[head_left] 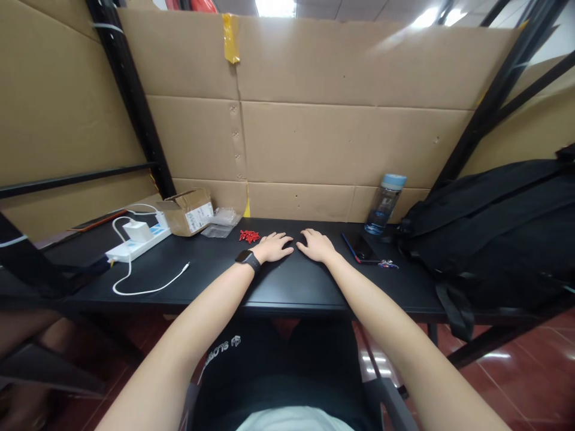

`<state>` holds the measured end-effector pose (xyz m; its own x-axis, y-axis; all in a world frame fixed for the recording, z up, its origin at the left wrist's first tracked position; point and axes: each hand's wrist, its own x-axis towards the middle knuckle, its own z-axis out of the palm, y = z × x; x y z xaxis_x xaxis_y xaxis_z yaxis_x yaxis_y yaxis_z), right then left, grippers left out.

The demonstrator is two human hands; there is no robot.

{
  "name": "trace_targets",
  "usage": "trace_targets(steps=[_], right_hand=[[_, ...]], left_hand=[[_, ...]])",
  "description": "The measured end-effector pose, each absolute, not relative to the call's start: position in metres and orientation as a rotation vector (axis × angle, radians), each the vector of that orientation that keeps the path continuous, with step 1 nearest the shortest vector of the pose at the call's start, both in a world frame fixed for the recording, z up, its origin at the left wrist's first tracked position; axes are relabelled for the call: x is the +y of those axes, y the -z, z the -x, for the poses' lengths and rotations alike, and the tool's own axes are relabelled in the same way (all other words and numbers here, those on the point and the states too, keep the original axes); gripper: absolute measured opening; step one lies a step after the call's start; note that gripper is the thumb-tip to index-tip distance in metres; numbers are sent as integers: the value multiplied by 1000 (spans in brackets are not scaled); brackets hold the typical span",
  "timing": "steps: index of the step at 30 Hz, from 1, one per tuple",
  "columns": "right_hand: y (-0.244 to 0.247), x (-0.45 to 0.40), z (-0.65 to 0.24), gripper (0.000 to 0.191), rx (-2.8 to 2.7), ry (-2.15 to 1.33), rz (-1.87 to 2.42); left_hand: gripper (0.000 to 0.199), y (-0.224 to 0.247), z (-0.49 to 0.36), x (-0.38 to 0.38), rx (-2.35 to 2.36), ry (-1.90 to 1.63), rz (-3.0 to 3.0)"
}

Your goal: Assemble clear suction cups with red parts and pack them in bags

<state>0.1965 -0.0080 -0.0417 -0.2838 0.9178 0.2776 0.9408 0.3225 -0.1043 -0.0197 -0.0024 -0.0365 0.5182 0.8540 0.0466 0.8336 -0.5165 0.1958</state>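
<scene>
On the black tabletop [291,287] my left hand [273,247] lies flat with its fingers apart, holding nothing. A dark watch [247,257] is on that wrist. Just beyond and left of this hand sits a small heap of red pieces [249,236], too small to name for sure. My right hand [315,245] also rests on the table, fingers spread, with nothing in it. A narrow gap separates the fingertips of the two hands. To the right of my right hand lies a phone [360,247], with a small colourful charm [387,264] at its near end.
An open cardboard box [184,212] and clear plastic bags [222,221] stand back left. Nearer left are a white power strip [144,239] and a white cable [153,291]. A water bottle [385,203] and black backpack [489,233] are right. Cardboard panels [305,137] wall the back.
</scene>
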Motion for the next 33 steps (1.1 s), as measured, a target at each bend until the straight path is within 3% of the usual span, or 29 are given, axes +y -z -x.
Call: trace_targets(steps=[4,8,13,21,33], right_hand=[[37,-2,-207,58,-2280,-46,1555],[31,3,-230,48,-2301,-246,1357],[24,0,-255,52,-2244,-484,1282],[16,-7,-254,40,-2256,-472,1290],[7,-14,-246,30,-2183,-440,1183]], left_hand=[[56,25,38,3,1410,-355,-2726],[54,13,79,15,1775,-549,-2642],[35,15,125,34,1854,-508,-2401],[20,19,120,35,1842,-578,-2409],[13,14,106,28,1873,-680,-2529]])
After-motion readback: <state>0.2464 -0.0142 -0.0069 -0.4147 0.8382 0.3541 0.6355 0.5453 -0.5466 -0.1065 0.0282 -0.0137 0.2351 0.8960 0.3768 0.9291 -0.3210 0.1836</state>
